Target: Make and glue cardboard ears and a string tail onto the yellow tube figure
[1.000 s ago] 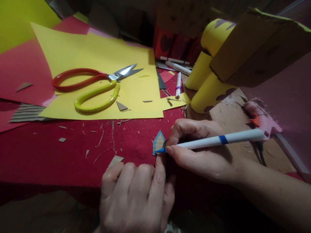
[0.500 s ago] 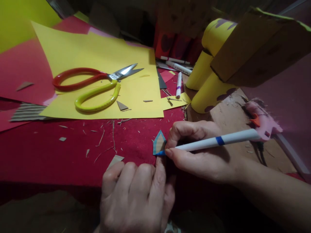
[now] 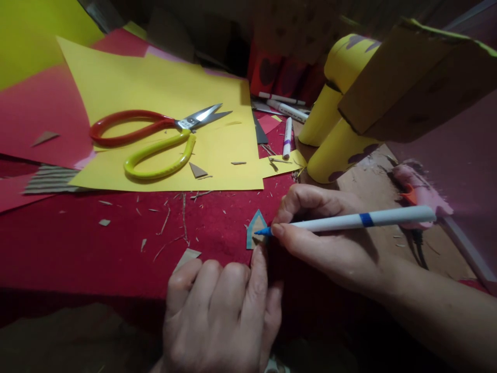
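Red cloth [image 3: 128, 269] underneath, the marker [image 3: 326, 223] has shifted up the cutout [image 3: 257, 223].

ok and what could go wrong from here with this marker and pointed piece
The marker in your right hand points near your left hand, so a slip might ink its index fingertip. That fingertip sits at the lower edge of the pointed piece, which could shift. The scissors lie open, so a careless reach might meet the blades.
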`<state>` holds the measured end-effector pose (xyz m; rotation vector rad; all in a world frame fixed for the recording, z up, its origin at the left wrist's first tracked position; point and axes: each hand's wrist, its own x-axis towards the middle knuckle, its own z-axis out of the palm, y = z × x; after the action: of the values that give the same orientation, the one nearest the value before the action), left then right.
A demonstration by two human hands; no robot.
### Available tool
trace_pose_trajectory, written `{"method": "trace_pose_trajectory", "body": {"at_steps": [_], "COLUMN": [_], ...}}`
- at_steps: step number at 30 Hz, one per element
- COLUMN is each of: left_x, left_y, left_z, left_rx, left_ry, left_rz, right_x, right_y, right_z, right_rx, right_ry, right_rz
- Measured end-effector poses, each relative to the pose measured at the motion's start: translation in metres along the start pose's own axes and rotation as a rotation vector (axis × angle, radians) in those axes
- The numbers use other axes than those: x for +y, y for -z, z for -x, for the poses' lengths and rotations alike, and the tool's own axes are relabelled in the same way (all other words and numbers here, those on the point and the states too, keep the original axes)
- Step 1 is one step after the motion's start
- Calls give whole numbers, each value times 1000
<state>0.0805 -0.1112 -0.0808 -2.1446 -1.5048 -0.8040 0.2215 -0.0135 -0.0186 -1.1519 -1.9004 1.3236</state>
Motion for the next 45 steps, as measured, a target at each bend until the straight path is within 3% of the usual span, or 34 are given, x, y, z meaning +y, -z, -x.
{"method": "trace_pose_trajectory", "body": {"at_steps": [17,34,40,45], "left_x": [-3,-1,0,0], "left_y": [1,-1,-1,-1], "left_z": [1,0,0,0], "left_rx": [13,14,17,9], "left_ry": [-37,-13,-5,-15], "left_rz": [30,-2,-3,-17], "right_x": [-5,-6,3,5], "right_y": [0,-1,-2,-2], "right_z": [-1,-1,0,-1], "right_rx": [-75,-42,-22,34], "right_ry": [-2,-66,2,-23], "right_rz": [75,109,42,-11]}}
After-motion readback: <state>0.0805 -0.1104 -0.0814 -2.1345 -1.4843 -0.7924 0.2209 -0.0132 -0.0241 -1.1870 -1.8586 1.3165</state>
